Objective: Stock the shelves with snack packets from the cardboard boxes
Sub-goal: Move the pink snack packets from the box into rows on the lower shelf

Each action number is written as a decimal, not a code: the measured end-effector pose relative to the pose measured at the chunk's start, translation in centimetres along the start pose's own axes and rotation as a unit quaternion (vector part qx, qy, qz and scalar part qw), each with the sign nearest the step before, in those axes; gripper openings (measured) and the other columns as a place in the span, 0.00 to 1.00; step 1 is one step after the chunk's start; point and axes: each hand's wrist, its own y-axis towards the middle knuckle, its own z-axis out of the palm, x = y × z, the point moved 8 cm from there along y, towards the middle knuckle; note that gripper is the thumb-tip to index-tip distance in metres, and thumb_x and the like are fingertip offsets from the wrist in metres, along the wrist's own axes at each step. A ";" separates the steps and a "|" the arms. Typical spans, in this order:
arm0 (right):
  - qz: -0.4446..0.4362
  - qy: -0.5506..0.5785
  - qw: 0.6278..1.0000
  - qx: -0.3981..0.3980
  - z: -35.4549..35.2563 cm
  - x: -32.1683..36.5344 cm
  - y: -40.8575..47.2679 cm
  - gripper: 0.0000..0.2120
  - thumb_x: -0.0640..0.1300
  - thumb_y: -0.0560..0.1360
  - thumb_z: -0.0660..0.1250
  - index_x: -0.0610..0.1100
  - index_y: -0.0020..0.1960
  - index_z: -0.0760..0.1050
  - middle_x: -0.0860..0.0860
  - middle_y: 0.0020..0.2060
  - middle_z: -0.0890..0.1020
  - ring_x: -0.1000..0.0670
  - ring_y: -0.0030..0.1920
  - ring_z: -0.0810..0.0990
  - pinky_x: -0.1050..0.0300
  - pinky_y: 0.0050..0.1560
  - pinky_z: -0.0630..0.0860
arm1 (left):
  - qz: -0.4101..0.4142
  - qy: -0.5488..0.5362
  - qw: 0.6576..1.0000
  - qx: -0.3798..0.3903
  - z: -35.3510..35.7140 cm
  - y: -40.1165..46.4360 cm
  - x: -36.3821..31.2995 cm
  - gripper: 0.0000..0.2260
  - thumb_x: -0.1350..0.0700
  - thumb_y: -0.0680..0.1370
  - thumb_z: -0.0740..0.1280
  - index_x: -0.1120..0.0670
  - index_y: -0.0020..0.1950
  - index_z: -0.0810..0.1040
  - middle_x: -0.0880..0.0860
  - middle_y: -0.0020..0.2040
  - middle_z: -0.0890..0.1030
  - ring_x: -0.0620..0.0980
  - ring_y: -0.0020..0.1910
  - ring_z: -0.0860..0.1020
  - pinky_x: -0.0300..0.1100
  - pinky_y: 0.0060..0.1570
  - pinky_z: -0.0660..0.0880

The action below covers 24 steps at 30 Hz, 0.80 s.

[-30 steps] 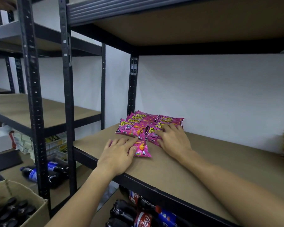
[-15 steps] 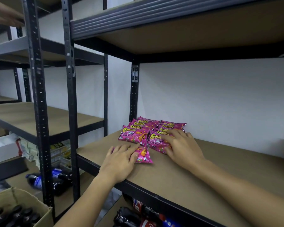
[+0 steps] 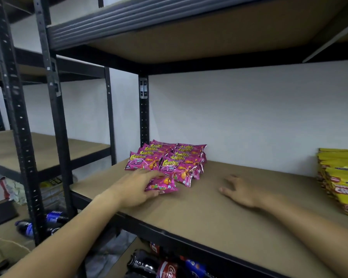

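Snack packets [image 3: 165, 159] sit in overlapping rows at the back left corner of your shelf [image 3: 209, 213], glossy pink foil pillows with yellow lettering and crimped ends. The shelf is a flat, matt brown board in a black metal frame with punched uprights, against a plain white wall. At its right end leans a stack of shiny yellow packets [image 3: 340, 177], well apart from the pink ones. On the level below lie dark plastic cola bottles [image 3: 163, 267] with red and blue labels.

One loose pink packet [image 3: 162, 185] lies on the board just in front of the rows. Your left hand [image 3: 135, 187] holds it: thumb at its near edge, fingers curved over its far side, a light grip. Your right hand [image 3: 239, 190] is down near the bare board beside the rows, fingers loosely spread, holding nothing; it is blurred, so you cannot tell whether it touches.
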 end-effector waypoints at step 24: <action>0.111 0.000 0.993 0.031 -1.0 -9.9 -0.4 0.38 0.71 0.77 0.50 0.54 0.81 0.51 0.49 0.81 0.49 0.44 0.80 0.47 0.42 0.77 0.48 | 0.111 0.176 0.964 -0.167 5.6 24.6 -18.8 0.27 0.54 0.80 0.65 0.49 0.77 0.60 0.52 0.68 0.71 0.55 0.67 0.66 0.49 0.61 0.67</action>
